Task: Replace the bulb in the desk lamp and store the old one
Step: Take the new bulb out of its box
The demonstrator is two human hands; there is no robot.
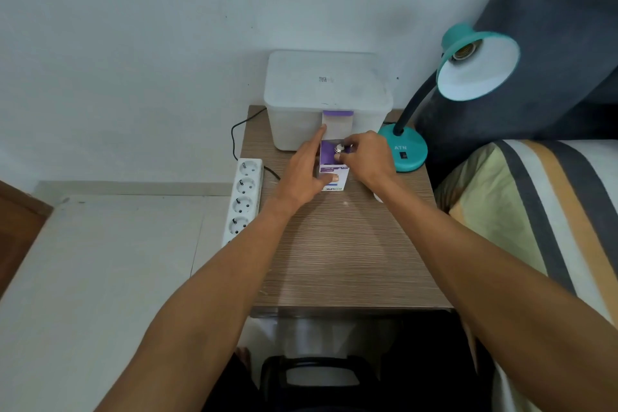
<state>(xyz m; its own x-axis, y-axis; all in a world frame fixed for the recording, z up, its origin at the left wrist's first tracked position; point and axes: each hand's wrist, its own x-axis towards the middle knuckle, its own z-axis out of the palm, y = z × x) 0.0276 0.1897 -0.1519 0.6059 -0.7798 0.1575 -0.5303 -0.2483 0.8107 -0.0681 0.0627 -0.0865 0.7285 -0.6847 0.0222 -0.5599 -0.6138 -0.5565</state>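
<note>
The lamp (468,77) is teal with a white inner shade. The bulb box (332,170) is purple and white. The bench (334,244) shows brown woodgrain; the bedding (535,211) has grey, orange and cream stripes.

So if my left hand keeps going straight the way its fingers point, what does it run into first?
Probably the white plastic storage box. The left hand points away from you, its fingertip already beside the carton's raised flap, and the box stands directly behind that flap. Depth is hard to judge from this one view.

table (351,251): matt wood-grain | storage box (326,90): frosted plastic | bulb carton (332,174): printed card | lamp shade (481,60): glossy teal
</note>
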